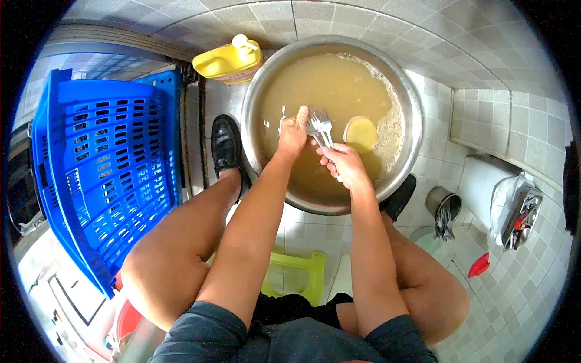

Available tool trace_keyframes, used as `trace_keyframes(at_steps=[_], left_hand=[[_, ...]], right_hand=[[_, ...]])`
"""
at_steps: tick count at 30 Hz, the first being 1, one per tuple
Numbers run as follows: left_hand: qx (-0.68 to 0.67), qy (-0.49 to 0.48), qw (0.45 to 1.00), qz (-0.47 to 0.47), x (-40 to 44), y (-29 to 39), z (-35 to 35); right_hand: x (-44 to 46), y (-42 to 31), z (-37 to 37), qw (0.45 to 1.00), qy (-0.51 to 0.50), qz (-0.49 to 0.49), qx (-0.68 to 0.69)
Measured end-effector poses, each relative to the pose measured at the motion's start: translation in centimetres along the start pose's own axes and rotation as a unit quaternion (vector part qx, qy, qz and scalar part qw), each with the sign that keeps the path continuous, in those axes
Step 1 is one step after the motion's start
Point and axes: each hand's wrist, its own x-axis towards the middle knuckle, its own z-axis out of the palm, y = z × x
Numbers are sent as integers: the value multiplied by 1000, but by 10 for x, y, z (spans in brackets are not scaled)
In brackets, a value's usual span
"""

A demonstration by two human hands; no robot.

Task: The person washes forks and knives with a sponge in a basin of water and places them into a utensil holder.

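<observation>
Several metal forks (322,123) are held tines up over a wide steel basin (416,115) of cloudy brown water. My right hand (343,163) is closed round their handles. My left hand (294,134) is curled against the forks from the left, its thumb pointing up and some of its fingers hidden. To the right of the forks, a round yellowish thing (361,134) sits partly in the water; I cannot make out what it is. Foam lines the basin's right side.
A yellow pump jug (229,60) stands left of the basin by the wall. At the left is a large blue crate (115,145). A metal cup (442,198) with cutlery stands at the right, near a tray of utensils (523,219). A green stool (313,275) is below me.
</observation>
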Motion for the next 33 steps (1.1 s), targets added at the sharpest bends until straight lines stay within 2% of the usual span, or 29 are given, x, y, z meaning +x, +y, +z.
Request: trace_keyframes(at_steps=[1,5,7,10,11,13,14,17,20,24,27,28,30,31,33], left_hand=[[23,33,999,-13,1,0,0],[-10,30,999,18,0,1,-2],[64,69,990,108,7,-6,-5],[55,113,979,161,8,-11,0],[55,113,979,161,10,-12,3],[-84,29,984,154,17,-20,6],[-84,30,984,156,19,-25,4],[-183,-83,980,0,5,-19,3],[-194,-120,973,41,8,-26,3],[-157,-54,985,37,-4,-12,8],[-92,68,993,-17,-10,-2,12],[-92,68,993,-16,-10,0,11],[4,42,999,-13,-8,-2,6],[4,42,999,-13,-3,-9,5],[-187,-14,982,6,3,-18,6]], right_hand=[[0,0,0,1000,1,-9,4],[2,1,-4,998,41,4,-45],[2,3,-8,997,64,9,-52],[4,6,-11,996,68,-2,-59],[4,7,-12,996,68,-2,-60],[2,6,-9,994,80,-6,-79],[1,5,-7,994,79,-7,-80],[-2,5,-1,999,13,11,-43],[-3,5,1,1000,-12,11,-12],[-2,4,3,999,-20,33,-29],[-1,3,4,996,-53,32,-61],[-3,0,4,995,-58,43,-72],[-3,-1,4,993,-63,53,-84],[-3,-1,2,991,-72,57,-102],[-1,3,-2,988,-80,61,-119]])
